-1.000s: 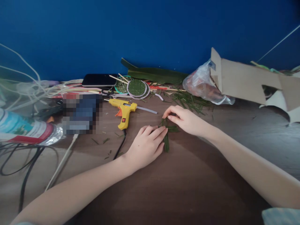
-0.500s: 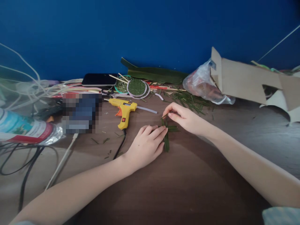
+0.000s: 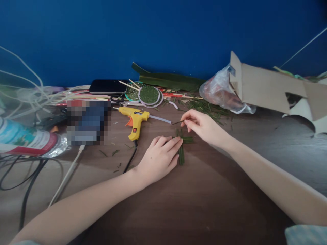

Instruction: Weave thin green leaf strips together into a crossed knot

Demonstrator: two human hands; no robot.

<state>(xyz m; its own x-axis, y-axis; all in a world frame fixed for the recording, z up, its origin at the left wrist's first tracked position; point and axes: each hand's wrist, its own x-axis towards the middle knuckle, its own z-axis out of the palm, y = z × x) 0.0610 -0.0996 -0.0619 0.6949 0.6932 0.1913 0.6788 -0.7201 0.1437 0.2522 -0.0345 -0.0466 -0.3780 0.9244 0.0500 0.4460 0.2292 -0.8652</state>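
Note:
Narrow green leaf strips [image 3: 181,156] lie crossed over one another on the brown table, some running away from me and some sideways. My left hand [image 3: 159,158] lies flat with its fingers stretched out, the fingertips pressing on the crossing and covering its left part. Just above and right of it, my right hand [image 3: 200,125] pinches a thin, dark leaf strip [image 3: 177,123] between thumb and fingers. The free end of that strip points left, over the far end of the crossed strips.
A yellow glue gun [image 3: 135,120] with a glue stick lies left of the strips. Round green woven pieces [image 3: 149,95], a long leaf [image 3: 171,81] and leaf scraps lie behind. A plastic bottle [image 3: 28,139] and cables are at left; a cardboard box [image 3: 270,85] is at right.
My right hand has moved slightly right and up, bringing the pinched strip away from the crossed strips, its end now pointing left. My left hand has stayed in place.

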